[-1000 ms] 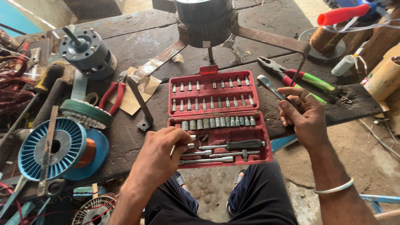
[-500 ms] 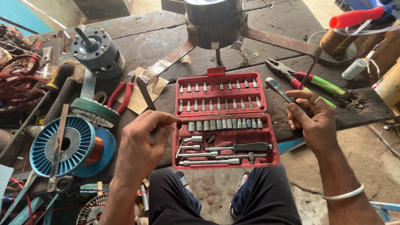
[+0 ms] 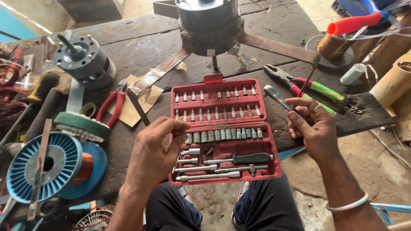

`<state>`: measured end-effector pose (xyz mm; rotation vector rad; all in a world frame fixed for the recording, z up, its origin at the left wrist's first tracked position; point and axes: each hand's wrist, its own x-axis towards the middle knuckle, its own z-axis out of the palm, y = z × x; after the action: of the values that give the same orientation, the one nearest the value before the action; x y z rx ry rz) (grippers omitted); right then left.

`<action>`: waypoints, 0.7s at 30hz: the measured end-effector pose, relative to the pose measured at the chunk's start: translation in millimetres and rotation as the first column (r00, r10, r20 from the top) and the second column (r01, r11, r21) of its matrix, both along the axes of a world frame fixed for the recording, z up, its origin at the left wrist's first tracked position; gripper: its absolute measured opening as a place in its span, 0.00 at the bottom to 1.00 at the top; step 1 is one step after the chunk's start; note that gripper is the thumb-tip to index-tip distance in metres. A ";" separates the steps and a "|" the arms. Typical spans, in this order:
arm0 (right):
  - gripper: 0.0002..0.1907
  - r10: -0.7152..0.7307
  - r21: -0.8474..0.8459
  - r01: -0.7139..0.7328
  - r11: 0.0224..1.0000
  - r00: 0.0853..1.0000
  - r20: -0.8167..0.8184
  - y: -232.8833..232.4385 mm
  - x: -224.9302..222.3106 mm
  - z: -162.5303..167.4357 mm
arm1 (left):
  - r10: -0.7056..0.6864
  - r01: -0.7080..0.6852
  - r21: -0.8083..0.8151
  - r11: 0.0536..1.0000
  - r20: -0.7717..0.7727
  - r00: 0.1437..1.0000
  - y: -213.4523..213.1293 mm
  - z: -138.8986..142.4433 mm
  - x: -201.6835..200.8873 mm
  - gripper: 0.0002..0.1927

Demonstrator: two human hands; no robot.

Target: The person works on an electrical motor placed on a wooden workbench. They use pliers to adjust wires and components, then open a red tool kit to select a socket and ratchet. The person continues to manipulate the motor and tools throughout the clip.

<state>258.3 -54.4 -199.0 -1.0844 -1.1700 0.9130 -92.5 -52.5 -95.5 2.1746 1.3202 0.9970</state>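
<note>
In the head view, an open red socket set case (image 3: 224, 128) lay at the counter's near edge, with rows of bits and sockets. The right hand (image 3: 312, 128) pinched a ratchet handle (image 3: 278, 97). The left hand (image 3: 156, 149), fingers loosely curled and empty, had lifted off the lower tray since earlier.

Both forearms reaching forward from the lower edge, hands raised apart.

Left hand (image 3: 156, 147) palm down, back toward the camera, fingers curled loosely with thumb and forefinger tips close together, nothing visibly pinched. Right hand (image 3: 312, 126) further out, closed around a slim metal handle (image 3: 278, 97), thumb on top. Silver bangle (image 3: 347, 204) on the right wrist.
</note>
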 end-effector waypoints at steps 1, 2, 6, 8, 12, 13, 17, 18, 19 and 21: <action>0.14 -0.005 -0.004 0.005 1.000 1.000 0.014 0.0 0.0 0.6 | -0.013 0.013 -0.015 1.000 0.006 1.000 3.3 0.0 2.0 0.10; 0.14 -0.009 -0.009 0.009 1.000 1.000 0.027 0.0 0.1 1.3 | -0.018 0.018 -0.026 1.000 0.003 1.000 6.5 0.5 3.6 0.10; 0.14 -0.020 -0.032 0.021 0.999 0.999 0.045 0.7 0.6 2.4 | -0.053 0.057 -0.104 0.993 0.043 0.998 17.3 0.9 14.0 0.10; 0.14 -0.025 -0.032 0.026 0.999 0.999 0.049 1.4 0.6 1.7 | -0.091 0.093 -0.096 0.991 0.026 0.996 21.3 -2.0 24.9 0.09; 0.14 -0.045 -0.027 0.047 0.999 0.996 0.076 1.1 0.0 0.3 | -0.202 0.202 -0.012 0.979 -0.072 0.977 24.8 -13.0 54.9 0.10; 0.14 -0.047 -0.026 0.049 0.998 0.996 0.079 0.8 -0.2 0.4 | -0.233 0.234 -0.003 0.972 -0.080 0.969 24.9 -15.9 62.5 0.10; 0.14 -0.039 -0.020 0.040 0.999 0.997 0.068 -0.1 -1.1 2.1 | -0.309 0.311 -0.008 0.950 -0.140 0.941 30.9 -22.6 85.1 0.12; 0.14 -0.035 -0.018 0.036 0.999 0.998 0.061 -0.3 -1.4 2.6 | -0.318 0.321 -0.003 0.947 -0.137 0.938 33.5 -23.4 88.8 0.12; 0.14 -0.043 -0.022 0.044 0.999 0.997 0.071 -0.5 -1.6 2.9 | -0.328 0.332 0.002 0.943 -0.134 0.935 35.8 -23.9 91.9 0.12; 0.14 -0.057 -0.031 0.060 0.998 0.994 0.092 -0.6 -2.0 3.0 | -0.342 0.347 0.005 0.938 -0.151 0.928 39.3 -25.0 96.3 0.14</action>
<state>256.2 -55.1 -196.0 -1.1921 -1.1953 0.8479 3.8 -13.2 -120.6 2.4340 0.9350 0.7349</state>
